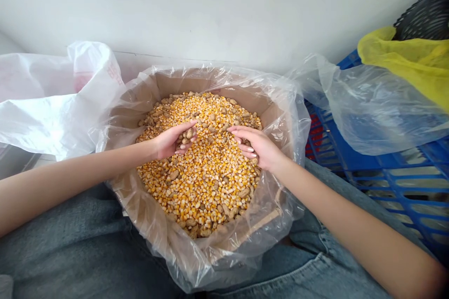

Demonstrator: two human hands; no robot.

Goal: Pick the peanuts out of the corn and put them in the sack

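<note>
My left hand (175, 139) is cupped around several unshelled peanuts (190, 133) over the middle of the box. To its right, my right hand (253, 144) curls palm inward, with peanuts (247, 142) partly showing behind its fingers. Below both hands lie loose corn kernels (206, 173), yellow and whitish, with whole peanuts mixed in. They fill a cardboard box (171, 83) lined with a clear plastic bag (196, 261) whose edges fold over the rim. Some peanuts gather near the front and along the sides of the corn.
A white plastic bag (94, 103) lies at the left. On the right stands a blue plastic crate (396, 187) with a clear bag (382, 107) and yellow mesh (414, 58) over it, and a black basket (428, 14) behind. A white wall (210, 9) rises behind the box.
</note>
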